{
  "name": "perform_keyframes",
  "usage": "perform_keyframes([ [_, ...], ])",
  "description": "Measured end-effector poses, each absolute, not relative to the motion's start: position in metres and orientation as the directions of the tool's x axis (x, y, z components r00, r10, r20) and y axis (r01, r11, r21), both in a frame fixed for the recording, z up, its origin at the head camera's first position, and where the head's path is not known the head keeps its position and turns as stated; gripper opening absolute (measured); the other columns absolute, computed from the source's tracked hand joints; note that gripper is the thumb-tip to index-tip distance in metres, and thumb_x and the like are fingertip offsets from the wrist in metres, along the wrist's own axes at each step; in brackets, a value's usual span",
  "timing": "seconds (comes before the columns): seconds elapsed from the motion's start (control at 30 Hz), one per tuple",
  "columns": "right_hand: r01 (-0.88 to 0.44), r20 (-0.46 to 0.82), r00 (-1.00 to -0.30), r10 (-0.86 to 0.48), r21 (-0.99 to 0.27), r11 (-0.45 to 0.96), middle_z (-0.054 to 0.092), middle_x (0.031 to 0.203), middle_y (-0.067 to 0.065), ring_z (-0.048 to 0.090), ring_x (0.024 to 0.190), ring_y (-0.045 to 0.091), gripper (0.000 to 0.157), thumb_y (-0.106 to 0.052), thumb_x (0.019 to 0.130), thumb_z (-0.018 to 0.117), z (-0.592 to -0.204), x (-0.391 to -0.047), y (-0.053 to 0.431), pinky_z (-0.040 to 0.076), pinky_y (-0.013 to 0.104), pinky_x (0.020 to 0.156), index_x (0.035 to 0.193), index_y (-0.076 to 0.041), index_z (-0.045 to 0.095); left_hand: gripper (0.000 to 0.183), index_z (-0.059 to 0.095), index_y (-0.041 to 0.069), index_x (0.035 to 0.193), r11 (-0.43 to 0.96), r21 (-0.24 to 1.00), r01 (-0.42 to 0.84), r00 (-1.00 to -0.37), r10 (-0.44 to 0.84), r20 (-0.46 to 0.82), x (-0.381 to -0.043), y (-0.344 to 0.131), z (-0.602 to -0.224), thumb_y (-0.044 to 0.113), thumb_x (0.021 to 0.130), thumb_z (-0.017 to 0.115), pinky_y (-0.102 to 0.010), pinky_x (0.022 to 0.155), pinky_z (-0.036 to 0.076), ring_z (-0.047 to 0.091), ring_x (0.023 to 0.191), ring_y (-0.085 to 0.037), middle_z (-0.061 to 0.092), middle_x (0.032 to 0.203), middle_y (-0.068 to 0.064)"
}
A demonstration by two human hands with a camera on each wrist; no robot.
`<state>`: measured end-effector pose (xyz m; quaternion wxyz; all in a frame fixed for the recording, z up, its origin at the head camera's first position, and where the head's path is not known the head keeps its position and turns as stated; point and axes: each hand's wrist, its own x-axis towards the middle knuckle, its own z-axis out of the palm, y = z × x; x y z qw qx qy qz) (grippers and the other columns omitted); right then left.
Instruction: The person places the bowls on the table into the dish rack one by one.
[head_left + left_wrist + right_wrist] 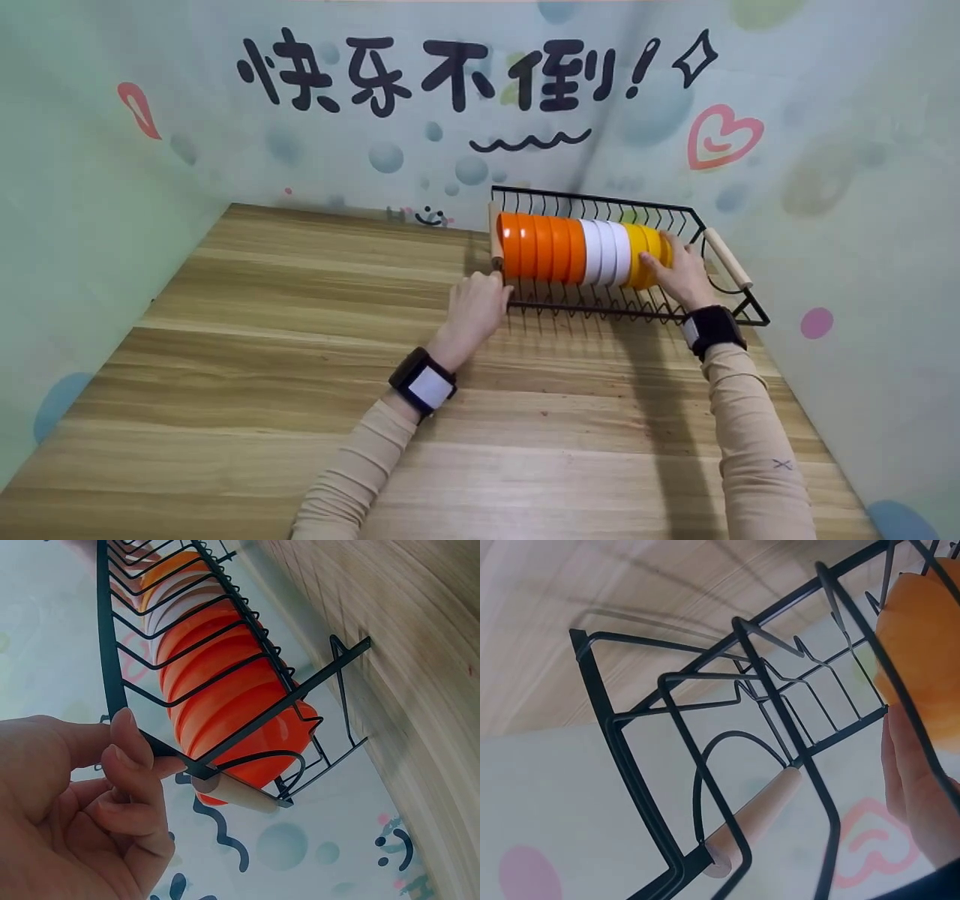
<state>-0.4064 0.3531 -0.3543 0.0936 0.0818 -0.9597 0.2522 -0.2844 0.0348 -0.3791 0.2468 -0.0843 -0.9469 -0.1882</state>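
Observation:
A black wire dish rack (592, 198) with wooden handles stands against the back wall. Lying sideways in it is a row of nested bowls: several orange bowls (540, 251) at the left, white bowls (604, 253) in the middle and yellow bowls (640, 256) at the right. My left hand (478, 304) grips the rack's front left corner; in the left wrist view its fingertips (127, 739) curl at the black frame. My right hand (684, 276) holds the yellow end of the row, thumb in front and fingers over the far side. Part of that grip is hidden in the right wrist view.
The wood-grain table (300, 337) extends to the left and in front of the rack. A printed cloth wall (337, 165) rises close behind it, and another side wall (862, 262) borders the right. One wooden handle (727, 257) is at the rack's right end.

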Motion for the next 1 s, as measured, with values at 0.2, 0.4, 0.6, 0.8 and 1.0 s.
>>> perform_keyframes([
  [0.2,-0.195,0.211,-0.972,-0.103,-0.478,0.856,0.022,0.140,0.037,0.027,0.127,0.052,0.077,-0.057,0.088,0.042,-0.3560,-0.4062,0.3549,0.027,0.064,0.099,0.145,-0.011,0.019,0.026,0.064,0.002,0.086,0.912,0.321,0.257,-0.865,0.069,0.497,-0.2841,0.0354,-0.3802,0.026,0.090,0.055,-0.040,0.055,0.050,0.064,0.068,-0.033,0.067,0.077,-0.015],
  [0.4,-0.190,0.204,-0.974,-0.101,-0.487,0.853,0.022,0.139,0.036,0.028,0.126,0.051,0.078,-0.058,0.087,0.042,-0.3573,-0.4045,0.3562,0.028,0.063,0.099,0.145,-0.011,0.019,0.027,0.063,0.002,0.088,0.913,0.321,0.252,-0.869,0.067,0.490,-0.2842,0.0363,-0.3817,0.027,0.090,0.054,-0.041,0.056,0.050,0.065,0.069,-0.033,0.066,0.079,-0.016],
  [0.6,-0.222,0.234,-0.965,-0.122,-0.473,0.852,0.024,0.138,0.038,0.031,0.124,0.052,0.074,-0.053,0.090,0.042,-0.3578,-0.4028,0.3552,0.029,0.063,0.099,0.144,-0.007,0.020,0.027,0.064,0.002,0.085,0.920,0.300,0.253,-0.859,0.070,0.508,-0.2841,0.0370,-0.3839,0.027,0.091,0.054,-0.038,0.054,0.050,0.064,0.066,-0.030,0.066,0.076,-0.015],
  [0.8,-0.215,0.232,-0.966,-0.114,-0.473,0.855,0.023,0.138,0.038,0.030,0.125,0.052,0.074,-0.053,0.090,0.041,-0.3580,-0.4026,0.3539,0.030,0.064,0.098,0.144,-0.008,0.019,0.027,0.064,0.001,0.083,0.923,0.293,0.252,-0.848,0.065,0.525,-0.2837,0.0377,-0.3860,0.026,0.090,0.055,-0.039,0.054,0.050,0.064,0.065,-0.031,0.066,0.075,-0.015],
  [1.0,-0.196,0.219,-0.971,-0.100,-0.482,0.854,0.021,0.139,0.038,0.028,0.126,0.052,0.074,-0.054,0.089,0.041,-0.3587,-0.4026,0.3531,0.030,0.064,0.098,0.144,-0.009,0.019,0.027,0.064,0.001,0.085,0.920,0.303,0.247,-0.853,0.058,0.519,-0.2837,0.0378,-0.3875,0.026,0.090,0.055,-0.041,0.056,0.051,0.064,0.068,-0.032,0.066,0.077,-0.016],
])
